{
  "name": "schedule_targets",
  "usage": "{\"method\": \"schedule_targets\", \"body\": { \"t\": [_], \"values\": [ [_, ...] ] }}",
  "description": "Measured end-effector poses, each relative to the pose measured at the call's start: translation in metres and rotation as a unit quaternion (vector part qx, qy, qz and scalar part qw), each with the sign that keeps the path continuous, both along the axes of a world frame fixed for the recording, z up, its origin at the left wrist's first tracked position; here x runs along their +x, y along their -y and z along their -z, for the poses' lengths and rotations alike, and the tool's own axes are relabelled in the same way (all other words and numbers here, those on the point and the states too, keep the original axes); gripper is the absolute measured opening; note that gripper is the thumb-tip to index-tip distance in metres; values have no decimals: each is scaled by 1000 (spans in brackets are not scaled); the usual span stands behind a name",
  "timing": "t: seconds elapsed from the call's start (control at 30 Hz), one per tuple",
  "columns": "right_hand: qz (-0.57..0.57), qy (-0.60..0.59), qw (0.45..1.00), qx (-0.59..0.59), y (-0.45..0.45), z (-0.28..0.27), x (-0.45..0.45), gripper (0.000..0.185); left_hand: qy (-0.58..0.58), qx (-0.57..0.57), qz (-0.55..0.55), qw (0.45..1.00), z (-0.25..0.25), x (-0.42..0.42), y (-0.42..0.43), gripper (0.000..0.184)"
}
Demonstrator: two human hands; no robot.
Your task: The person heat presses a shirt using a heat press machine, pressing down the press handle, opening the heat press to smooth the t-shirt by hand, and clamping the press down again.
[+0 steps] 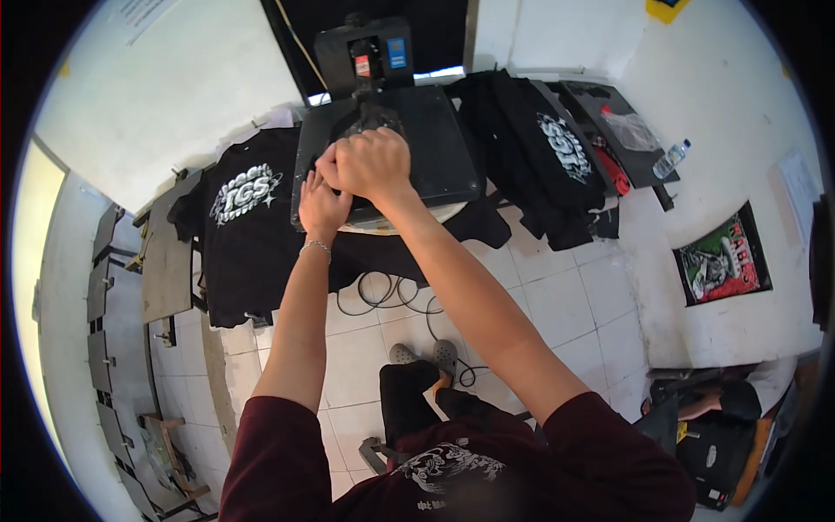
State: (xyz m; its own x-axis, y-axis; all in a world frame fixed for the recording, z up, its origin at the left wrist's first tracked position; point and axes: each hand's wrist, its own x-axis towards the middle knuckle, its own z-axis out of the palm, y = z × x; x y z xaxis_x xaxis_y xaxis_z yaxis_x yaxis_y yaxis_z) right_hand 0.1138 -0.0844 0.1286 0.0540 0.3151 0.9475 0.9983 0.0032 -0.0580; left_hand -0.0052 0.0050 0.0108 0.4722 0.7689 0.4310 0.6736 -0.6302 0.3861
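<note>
Tiled floor [557, 280]; black press [439, 143] under right hand [374, 163]

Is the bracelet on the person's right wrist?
No, the bracelet is worn just behind the left hand, with none behind the right hand.

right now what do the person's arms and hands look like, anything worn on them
The sleeves are short and dark maroon. The left hand is gloveless, with a thin, silvery bracelet at the wrist. The right hand is gloveless too, its wrist showing nothing worn.
</note>
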Motion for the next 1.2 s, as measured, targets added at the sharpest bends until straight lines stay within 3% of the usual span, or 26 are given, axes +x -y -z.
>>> {"method": "schedule_targets", "body": {
  "t": [0.47,0.6,1.2],
  "values": [
    [0,12,1000,-2,-1,2,1,28,31,-3,-2,1000,-5,1,5,63],
    [-6,7,1000,4,-1,4,0,27,-27,-27,-4,999,-6,-1,4,63],
    [2,5,1000,-3,-2,6,0,28,20,-11,-2,1000,-4,1,7,59]
  ]
}}
